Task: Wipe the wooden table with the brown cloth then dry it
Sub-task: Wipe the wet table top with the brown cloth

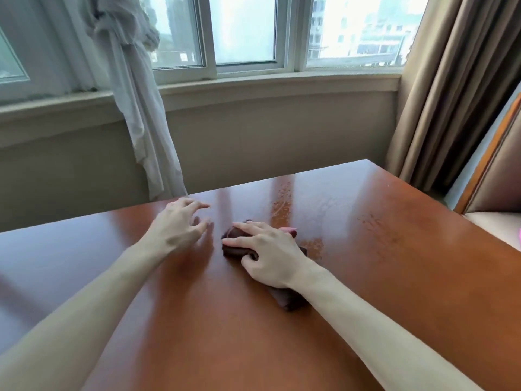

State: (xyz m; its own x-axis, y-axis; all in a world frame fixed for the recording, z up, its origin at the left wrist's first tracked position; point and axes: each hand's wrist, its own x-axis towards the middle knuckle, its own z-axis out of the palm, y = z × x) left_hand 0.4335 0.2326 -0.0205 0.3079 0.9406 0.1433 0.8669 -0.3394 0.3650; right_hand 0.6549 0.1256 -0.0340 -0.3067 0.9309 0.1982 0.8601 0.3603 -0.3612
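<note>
While daylight from the window (245,32) glares off it, the wooden table (366,277) fills the lower half of the view, its glossy top running out to a far corner near the heavy tan curtain (451,94). A white sheer curtain (132,103) hangs knotted behind the far edge, and a padded chair (496,176) stands off the right side. Streaks and speckled patches of what looks like moisture lie on the surface ahead of the hands and to their right, so by my reading the wet wiping is under way and the drying is not yet begun, though the glare makes it hard to be sure how much is damp.

Near the middle of the table lies the brown cloth (290,299), folded into a thick pad, which gives a firm flat face to push with. It rests flat on the wood, most of it hidden under the palm, one end poking out by the wrist and the other past the fingertips.

On top of it presses the right hand (267,255), fingers spread and lightly bent over the pad, thumb curled against its near edge, forearm low and angled in from the right. Just beside it, apart from the cloth, the left hand (180,224) hovers at or on the wood with fingers loosely splayed and holding nothing, probably steadying the body.
</note>
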